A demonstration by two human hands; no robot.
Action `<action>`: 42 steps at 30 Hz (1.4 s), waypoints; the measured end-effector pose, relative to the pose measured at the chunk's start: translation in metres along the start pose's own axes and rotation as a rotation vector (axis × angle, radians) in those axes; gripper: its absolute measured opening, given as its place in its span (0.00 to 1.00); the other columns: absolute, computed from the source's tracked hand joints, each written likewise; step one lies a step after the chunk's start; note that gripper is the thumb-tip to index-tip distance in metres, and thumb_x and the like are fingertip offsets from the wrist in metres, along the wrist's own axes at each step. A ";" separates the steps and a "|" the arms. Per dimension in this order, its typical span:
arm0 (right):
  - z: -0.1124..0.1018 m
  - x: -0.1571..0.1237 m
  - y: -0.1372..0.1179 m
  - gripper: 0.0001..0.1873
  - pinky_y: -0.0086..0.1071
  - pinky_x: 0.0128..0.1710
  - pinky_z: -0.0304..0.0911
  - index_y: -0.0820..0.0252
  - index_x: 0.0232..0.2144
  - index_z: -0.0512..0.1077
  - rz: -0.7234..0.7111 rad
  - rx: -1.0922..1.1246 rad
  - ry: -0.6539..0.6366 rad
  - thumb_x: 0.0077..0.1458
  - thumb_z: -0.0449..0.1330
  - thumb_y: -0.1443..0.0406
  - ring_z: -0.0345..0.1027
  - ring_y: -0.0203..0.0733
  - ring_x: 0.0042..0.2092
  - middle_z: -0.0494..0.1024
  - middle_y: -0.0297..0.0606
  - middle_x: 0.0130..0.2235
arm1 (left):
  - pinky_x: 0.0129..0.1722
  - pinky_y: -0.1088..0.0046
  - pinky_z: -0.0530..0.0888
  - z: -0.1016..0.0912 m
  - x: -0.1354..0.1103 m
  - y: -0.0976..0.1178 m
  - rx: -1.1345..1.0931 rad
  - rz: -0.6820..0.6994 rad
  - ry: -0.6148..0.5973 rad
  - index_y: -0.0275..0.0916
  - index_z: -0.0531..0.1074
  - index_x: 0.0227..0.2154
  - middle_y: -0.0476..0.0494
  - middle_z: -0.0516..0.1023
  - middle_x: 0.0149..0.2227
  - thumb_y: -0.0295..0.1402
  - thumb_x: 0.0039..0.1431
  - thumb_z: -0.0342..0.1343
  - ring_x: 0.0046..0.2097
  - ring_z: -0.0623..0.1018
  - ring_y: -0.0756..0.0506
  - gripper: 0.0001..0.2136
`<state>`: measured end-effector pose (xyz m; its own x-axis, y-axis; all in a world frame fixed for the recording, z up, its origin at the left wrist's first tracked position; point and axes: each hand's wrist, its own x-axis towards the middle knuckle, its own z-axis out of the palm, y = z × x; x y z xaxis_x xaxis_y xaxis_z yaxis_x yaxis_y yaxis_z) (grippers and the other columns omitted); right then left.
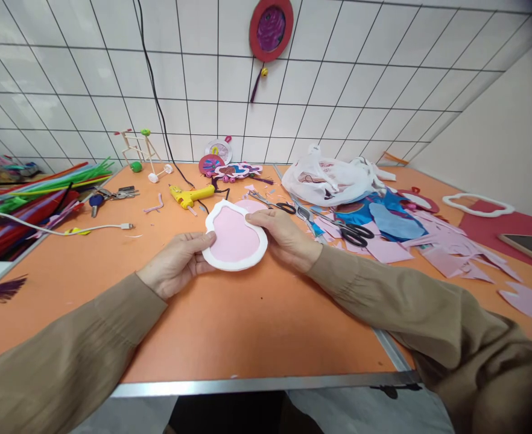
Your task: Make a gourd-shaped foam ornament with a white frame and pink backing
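While the left hand [175,256] pinches the lower left rim of a white-rimmed pink piece [235,235], the right hand [288,236] pinches its upper right rim, so each grip is clamped on the same piece, thumbs on its face. It is held over the middle of the bench [248,328], and a broad stretch of orange surface runs from its lower edge to the metal front edge [266,383], leaving room between the forearms. Beyond the piece the space tightens: a yellow glue gun [192,196] lies just behind it on the left, and black-handled scissors [356,235] and pink scraps [447,259] crowd the right forearm's far side, before a white plastic bag [327,181]. Leftward, keys [119,194] and a white cable [89,229] sit well apart from the left hand.
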<state>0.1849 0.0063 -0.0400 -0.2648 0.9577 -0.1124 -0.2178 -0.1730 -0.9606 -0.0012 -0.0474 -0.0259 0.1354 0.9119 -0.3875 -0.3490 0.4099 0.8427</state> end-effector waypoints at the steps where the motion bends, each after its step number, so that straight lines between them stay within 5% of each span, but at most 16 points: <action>1: 0.000 0.000 0.000 0.14 0.27 0.21 0.50 0.62 0.16 0.65 -0.012 -0.015 0.004 0.35 0.68 0.62 0.57 0.30 0.21 0.66 0.28 0.17 | 0.32 0.74 0.81 -0.001 0.000 0.000 0.013 0.002 -0.001 0.27 0.80 0.30 0.36 0.83 0.29 0.23 0.61 0.54 0.29 0.81 0.47 0.09; 6: -0.001 -0.001 -0.004 0.13 0.27 0.19 0.46 0.62 0.19 0.69 -0.149 -0.161 0.010 0.40 0.66 0.60 0.53 0.28 0.19 0.65 0.27 0.17 | 0.32 0.74 0.80 -0.005 0.002 0.000 0.084 0.066 -0.048 0.28 0.81 0.31 0.36 0.83 0.28 0.28 0.56 0.62 0.28 0.80 0.47 0.06; 13: 0.003 -0.007 -0.015 0.11 0.27 0.17 0.47 0.61 0.19 0.70 -0.311 -0.355 0.014 0.44 0.63 0.60 0.53 0.28 0.17 0.63 0.27 0.16 | 0.31 0.77 0.77 -0.009 0.006 -0.004 0.139 0.218 -0.082 0.31 0.80 0.27 0.40 0.82 0.27 0.39 0.41 0.72 0.29 0.78 0.49 0.15; 33: 0.004 -0.005 -0.016 0.13 0.27 0.18 0.48 0.59 0.19 0.67 -0.316 -0.396 0.022 0.42 0.61 0.56 0.52 0.29 0.18 0.63 0.27 0.18 | 0.30 0.75 0.72 -0.008 0.005 -0.004 0.213 0.306 -0.091 0.33 0.78 0.25 0.43 0.79 0.24 0.45 0.44 0.69 0.27 0.75 0.48 0.17; 42: 0.003 -0.005 -0.017 0.14 0.28 0.22 0.48 0.60 0.19 0.67 -0.249 -0.350 -0.034 0.42 0.63 0.56 0.53 0.31 0.23 0.64 0.29 0.20 | 0.38 0.69 0.75 -0.016 0.001 0.007 0.182 0.350 -0.091 0.35 0.76 0.48 0.38 0.82 0.39 0.45 0.51 0.65 0.36 0.81 0.43 0.24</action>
<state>0.1872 0.0042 -0.0227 -0.2765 0.9513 0.1362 0.0511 0.1561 -0.9864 -0.0180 -0.0438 -0.0258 0.1223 0.9918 -0.0379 -0.2196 0.0642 0.9735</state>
